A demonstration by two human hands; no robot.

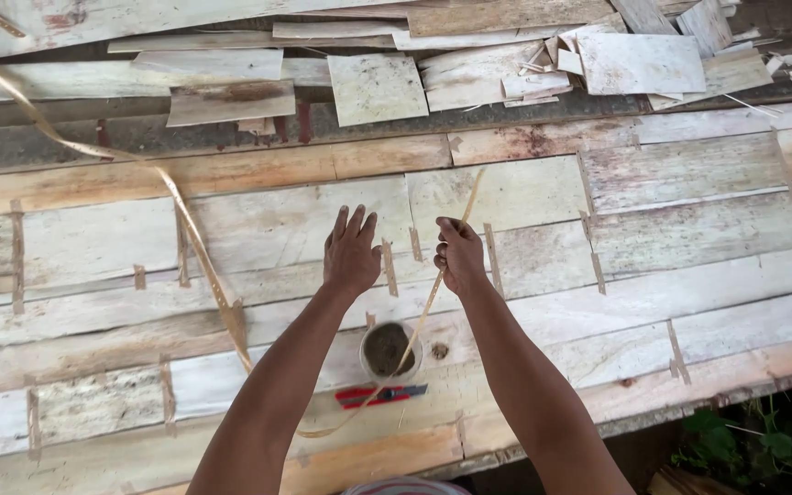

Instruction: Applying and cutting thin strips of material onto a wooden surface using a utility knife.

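Pinching a thin pale tape strip [456, 240], right hand [459, 257] has its fingers curled shut around it mid-bench. Left hand [351, 255] lies flat just beside it, fingers spread on the pale wood veneer sheets [277, 229]. Small round glue pot [389, 349] and red-handled cutter [379, 395] sit near the bench's front edge.

We are looking down at a wide workbench [689, 312] covered in pale veneer sheets [295, 220] joined by short brown tape strips [390, 268]. A small round pot [390, 349] and a red cutter [379, 395] are lying near its front edge, with loose veneer scraps [378, 87] piling along the far side.
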